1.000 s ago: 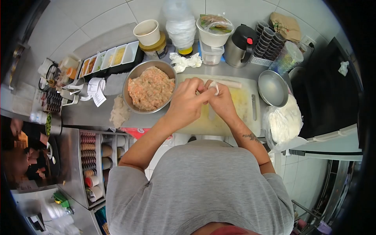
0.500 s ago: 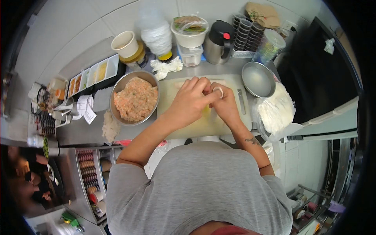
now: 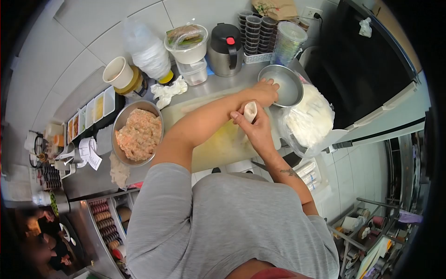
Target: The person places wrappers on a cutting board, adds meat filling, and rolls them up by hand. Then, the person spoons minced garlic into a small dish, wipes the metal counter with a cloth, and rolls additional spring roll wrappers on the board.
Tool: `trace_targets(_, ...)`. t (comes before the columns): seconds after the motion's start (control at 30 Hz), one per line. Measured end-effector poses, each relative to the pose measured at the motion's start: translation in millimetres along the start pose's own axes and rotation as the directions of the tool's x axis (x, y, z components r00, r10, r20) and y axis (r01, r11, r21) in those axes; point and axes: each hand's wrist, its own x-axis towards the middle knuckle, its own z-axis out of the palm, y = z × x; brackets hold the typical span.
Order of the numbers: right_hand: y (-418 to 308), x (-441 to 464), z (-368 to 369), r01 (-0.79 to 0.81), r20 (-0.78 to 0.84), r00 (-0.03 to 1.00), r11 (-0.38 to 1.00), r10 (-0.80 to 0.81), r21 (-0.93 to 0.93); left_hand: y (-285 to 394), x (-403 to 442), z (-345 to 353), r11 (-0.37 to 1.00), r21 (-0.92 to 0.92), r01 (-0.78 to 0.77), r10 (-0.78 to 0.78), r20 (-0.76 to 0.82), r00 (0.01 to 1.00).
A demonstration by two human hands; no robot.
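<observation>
My left hand (image 3: 265, 92) reaches across to the metal bowl of cloudy liquid (image 3: 289, 83). Its fingers extend over the near-left rim, with the fingertips at or in the liquid; I see nothing held in them. Just below, my right hand (image 3: 260, 132) grips a pale dough wrapper (image 3: 250, 111), rolled into a cone with its open mouth facing up. Both hands are above the whitish cutting board (image 3: 209, 151), which has a yellow stain. To the left stands a metal bowl (image 3: 161, 122) heaped with pinkish minced filling (image 3: 139, 134).
A plastic bag of white sheets (image 3: 309, 121) lies right of the board. Behind are a steel thermos jug (image 3: 226, 49), stacked sauce cups (image 3: 253, 35) and a white tub (image 3: 186, 49). Crumpled tissue (image 3: 168, 91) and a tray of toppings (image 3: 95, 111) are at left.
My left hand has left my right hand and moved right to the bowl of liquid. My right hand still holds the wrapper, now with its opening showing. The view has shifted right.
</observation>
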Motion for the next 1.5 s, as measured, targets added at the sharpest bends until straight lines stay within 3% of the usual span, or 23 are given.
trace_targets(0.1, -2.3, 5.8, -3.0, 0.009, -0.069, 0.998, 1.000, -0.007, 0.023, -1.6, 15.0, 1.0, 0.996, 0.059, 0.072, -0.077, 0.094, 0.993)
trace_targets(0.2, -11.6, 8.7, -3.3, -0.032, -0.098, 0.994, 0.997, 0.039, 0.067, -37.1, 26.2, 32.9, 0.870, -0.482, 0.100, -0.247, -0.252, 0.935)
trace_targets(0.23, -9.9, 11.6, -4.0, -0.051, -0.090, 0.994, 0.996, 0.058, 0.071, -36.1, 18.4, 17.0, 0.698, -0.706, 0.121, -0.342, -0.180, 0.922)
trace_targets(0.3, -3.9, 18.3, -5.8, -0.095, -0.063, 0.993, 0.992, 0.100, 0.079, -42.2, -6.8, -23.5, 0.198, -0.971, 0.134, -0.465, 0.027, 0.885)
trace_targets(0.37, -3.3, 23.9, -2.5, -0.099, -0.052, 0.993, 0.990, 0.105, 0.099, -35.8, -42.4, -51.0, 0.056, -0.997, -0.056, -0.530, -0.078, 0.845)
trace_targets(0.47, -6.6, 30.0, 4.9, -0.113, -0.004, 0.993, 0.989, 0.114, 0.100, -17.6, -105.4, -80.9, 0.197, -0.971, -0.133, -0.564, -0.223, 0.795)
trace_targets(0.57, -6.4, 31.9, 16.5, -0.137, 0.076, 0.988, 0.989, 0.132, 0.059, 20.1, -156.5, -79.3, 0.474, -0.826, -0.306, -0.483, -0.534, 0.694)
trace_targets(0.63, -6.4, 35.8, 27.9, -0.115, 0.136, 0.985, 0.990, 0.103, 0.081, 40.7, -181.5, -87.4, 0.873, -0.488, -0.020, -0.346, -0.647, 0.680)
trace_targets(0.67, -5.8, 36.2, 34.0, -0.094, 0.164, 0.984, 0.988, 0.073, 0.123, 48.4, -191.3, -90.4, 0.960, -0.246, 0.131, -0.266, -0.666, 0.697)
trace_targets(0.77, -6.8, 35.5, 51.4, -0.088, 0.248, 0.968, 0.982, 0.045, 0.165, 61.9, -208.5, -93.1, 0.953, -0.172, 0.250, -0.299, -0.667, 0.683)
trace_targets(0.87, 1.0, 35.4, 61.3, -0.116, 0.369, 0.928, 0.983, 0.056, 0.142, 64.4, -226.9, -103.6, 0.932, -0.153, 0.328, -0.356, -0.551, 0.755)
trace_targets(0.97, -2.6, 33.7, 66.0, -0.150, 0.506, 0.859, 0.984, 0.081, 0.098, 55.2, -244.3, -119.0, 0.914, -0.373, 0.160, -0.346, -0.509, 0.788)
trace_targets(1.1, -16.1, 31.6, 71.9, -0.245, 0.657, 0.734, 0.969, 0.173, 0.019, 49.4, -254.8, -147.3, 0.792, -0.556, 0.252, -0.463, -0.279, 0.841)
trace_targets(1.17, -14.2, 28.7, 78.0, -0.227, 0.670, 0.723, 0.974, 0.167, 0.002, 41.9, -257.1, -149.4, 0.785, -0.547, 0.291, -0.436, -0.154, 0.887)
trace_targets(1.37, -6.2, 29.1, 80.0, -0.211, 0.682, 0.714, 0.977, 0.157, -0.004, 39.9, -247.0, -154.6, 0.869, -0.371, 0.328, -0.359, -0.015, 0.933)
trace_targets(1.5, 6.9, 33.3, 75.1, -0.199, 0.558, 0.814, 0.980, 0.163, 0.004, 48.3, -231.5, -138.8, 0.909, -0.235, 0.344, -0.383, -0.148, 0.912)
